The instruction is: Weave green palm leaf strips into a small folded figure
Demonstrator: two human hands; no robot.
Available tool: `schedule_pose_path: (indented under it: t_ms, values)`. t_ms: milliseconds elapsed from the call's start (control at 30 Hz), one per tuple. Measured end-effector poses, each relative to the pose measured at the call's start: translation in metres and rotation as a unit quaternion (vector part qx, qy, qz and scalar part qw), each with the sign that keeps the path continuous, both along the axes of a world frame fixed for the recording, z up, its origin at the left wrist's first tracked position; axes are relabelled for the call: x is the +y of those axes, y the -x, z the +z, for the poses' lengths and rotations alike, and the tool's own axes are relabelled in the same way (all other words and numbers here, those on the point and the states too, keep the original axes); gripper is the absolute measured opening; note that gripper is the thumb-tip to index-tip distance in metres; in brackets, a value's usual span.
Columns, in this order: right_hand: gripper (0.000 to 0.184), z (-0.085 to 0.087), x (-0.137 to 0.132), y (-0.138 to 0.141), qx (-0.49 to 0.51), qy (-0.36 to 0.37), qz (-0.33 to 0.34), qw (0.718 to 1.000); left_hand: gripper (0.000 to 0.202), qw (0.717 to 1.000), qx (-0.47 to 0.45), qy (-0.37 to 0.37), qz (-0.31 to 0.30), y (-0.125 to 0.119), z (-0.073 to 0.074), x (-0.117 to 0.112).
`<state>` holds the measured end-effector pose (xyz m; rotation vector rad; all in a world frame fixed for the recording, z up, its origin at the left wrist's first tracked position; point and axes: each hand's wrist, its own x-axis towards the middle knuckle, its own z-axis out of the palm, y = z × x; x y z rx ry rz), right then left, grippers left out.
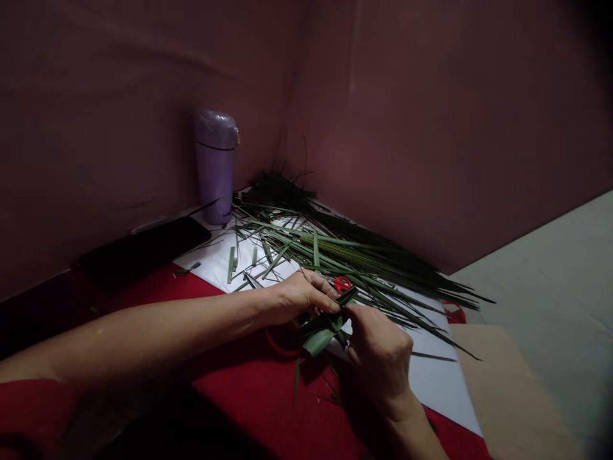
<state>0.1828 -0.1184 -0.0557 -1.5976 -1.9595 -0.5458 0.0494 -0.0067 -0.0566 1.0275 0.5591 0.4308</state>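
Observation:
My left hand (299, 295) and my right hand (378, 351) meet over a folded piece of green leaf strips (325, 329). Both hands are closed, pinching the strips between fingers and thumbs. The piece hangs just above a red cloth (268, 396) and the edge of a white sheet (431, 377). Red scissor handles (341, 283) peek out right behind my fingers.
A large pile of long green leaves (354, 255) lies across the white sheet toward the wall corner. A purple flask (215, 166) stands at the back. A dark flat object (143, 249) lies to its left. Brown cardboard (507, 383) sits at the right.

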Motion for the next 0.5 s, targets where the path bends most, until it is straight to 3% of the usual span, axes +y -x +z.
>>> schedule_pose_path:
  t_ms: [100, 200, 333, 500]
  values:
    - [0.014, 0.001, -0.001, 0.003, 0.010, 0.003, -0.016, 1.000, 0.020, 1.000, 0.014, -0.009, 0.003, 0.001, 0.001, -0.002]
    - [0.010, 0.004, -0.002, 0.010, 0.123, 0.039, -0.049, 0.990, 0.020, 1.000, 0.000, -0.011, 0.005, 0.000, 0.001, -0.002]
    - [0.010, 0.008, -0.002, 0.018, 0.266, 0.094, -0.064, 0.957, 0.020, 1.000, -0.016, -0.012, 0.011, -0.003, -0.001, -0.001]
    - [0.010, 0.006, 0.000, 0.014, 0.258, 0.105, -0.042, 0.960, 0.017, 1.000, 0.008, -0.006, 0.017, -0.003, 0.002, -0.001]
